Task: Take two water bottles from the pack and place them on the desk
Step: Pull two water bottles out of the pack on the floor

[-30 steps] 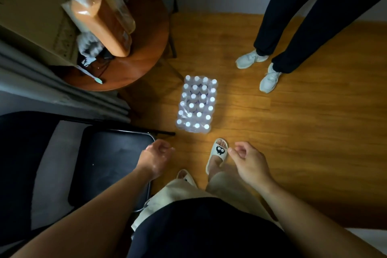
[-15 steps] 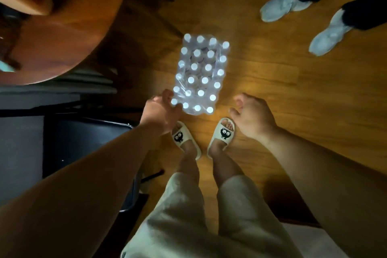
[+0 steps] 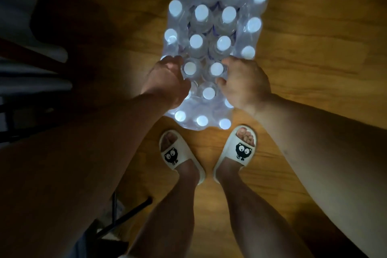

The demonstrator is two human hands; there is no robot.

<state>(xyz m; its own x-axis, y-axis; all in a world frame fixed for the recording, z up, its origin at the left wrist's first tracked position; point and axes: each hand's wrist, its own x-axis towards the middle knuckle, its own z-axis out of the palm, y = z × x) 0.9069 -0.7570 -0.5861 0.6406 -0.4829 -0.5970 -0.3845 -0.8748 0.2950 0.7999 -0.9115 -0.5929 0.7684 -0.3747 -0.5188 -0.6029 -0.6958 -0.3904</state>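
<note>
A shrink-wrapped pack of water bottles with white caps stands on the wooden floor in front of my feet. My left hand rests on the pack's left side, its fingers curled beside one middle bottle. On the right side my right hand curls its thumb and fingers around the neighbouring bottle. The plastic wrap covers both bottles. The picture is blurred, so a firm grip on either bottle does not show. The desk is out of view.
My feet in white slippers stand just behind the pack on the wooden floor. Dark chair legs and dark furniture fill the left side.
I have bent down much closer to the pack. Both hands moved forward from beside its near end onto its top, around two middle bottles. The other person's shoes left the view.
</note>
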